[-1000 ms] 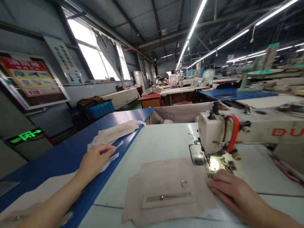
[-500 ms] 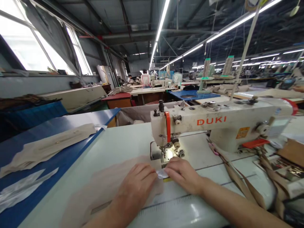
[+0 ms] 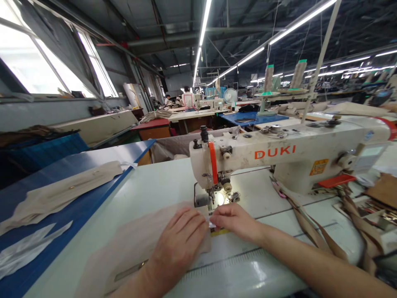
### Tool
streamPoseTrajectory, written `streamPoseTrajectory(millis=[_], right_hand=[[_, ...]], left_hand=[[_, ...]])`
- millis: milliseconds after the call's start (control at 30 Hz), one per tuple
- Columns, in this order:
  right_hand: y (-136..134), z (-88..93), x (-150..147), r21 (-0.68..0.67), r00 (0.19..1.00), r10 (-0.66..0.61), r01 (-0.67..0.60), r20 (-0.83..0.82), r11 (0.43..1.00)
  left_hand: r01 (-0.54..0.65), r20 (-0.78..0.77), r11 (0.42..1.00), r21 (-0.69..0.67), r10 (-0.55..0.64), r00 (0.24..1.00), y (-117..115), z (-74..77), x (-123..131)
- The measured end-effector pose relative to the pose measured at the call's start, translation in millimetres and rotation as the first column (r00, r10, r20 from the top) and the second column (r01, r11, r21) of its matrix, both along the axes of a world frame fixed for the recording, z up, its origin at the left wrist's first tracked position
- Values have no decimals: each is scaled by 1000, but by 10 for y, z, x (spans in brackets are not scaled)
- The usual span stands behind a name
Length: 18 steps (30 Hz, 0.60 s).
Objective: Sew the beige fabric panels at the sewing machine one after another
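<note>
My left hand (image 3: 182,238) lies flat on a beige fabric piece (image 3: 133,236), fingers stretched towards its right edge. A slot with a bit of metal zipper (image 3: 130,271) shows in the fabric beside my wrist. My right hand (image 3: 234,222) is closed in a pinch on a small white strip (image 3: 212,224) at that edge, close to my left fingertips. The fingers hide most of the strip. Just beyond both hands is the lit needle area of a DUKI sewing machine (image 3: 238,155); the fabric edge lies in front of the presser foot.
On the blue table (image 3: 102,207) at left lie beige panels (image 3: 68,188) and white strips (image 3: 31,248). Tan straps (image 3: 310,231) hang over the machine bed at right, near a tray of small parts (image 3: 369,209). Thread cones (image 3: 268,79) stand behind.
My right hand has come closer to my left fingertips, and less of the white strip shows. The left hand stays on the fabric. The view has shifted slightly.
</note>
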State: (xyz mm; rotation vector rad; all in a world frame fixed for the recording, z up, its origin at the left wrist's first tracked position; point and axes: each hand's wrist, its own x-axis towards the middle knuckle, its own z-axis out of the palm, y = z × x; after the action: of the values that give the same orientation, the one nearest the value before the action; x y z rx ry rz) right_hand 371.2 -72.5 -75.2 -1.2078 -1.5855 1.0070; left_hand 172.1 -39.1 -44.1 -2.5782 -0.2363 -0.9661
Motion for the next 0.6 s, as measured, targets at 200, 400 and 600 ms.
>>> streamPoseTrajectory(millis=[200,400,600], right_hand=[[-57,77,15,216,964,-162,116,211,970],[-203,115,42,490,815,-73,-272,575,828],[-290,70,-33,484,626,-96,-487,774,727]], left_hand=[[-7,-30,994,-108,3,1000,208,-87,-54],[11,-23,905,-425,-24,999,328,-251,-56],[-14,-105,909,-416,-33,994,351,-253,-87]])
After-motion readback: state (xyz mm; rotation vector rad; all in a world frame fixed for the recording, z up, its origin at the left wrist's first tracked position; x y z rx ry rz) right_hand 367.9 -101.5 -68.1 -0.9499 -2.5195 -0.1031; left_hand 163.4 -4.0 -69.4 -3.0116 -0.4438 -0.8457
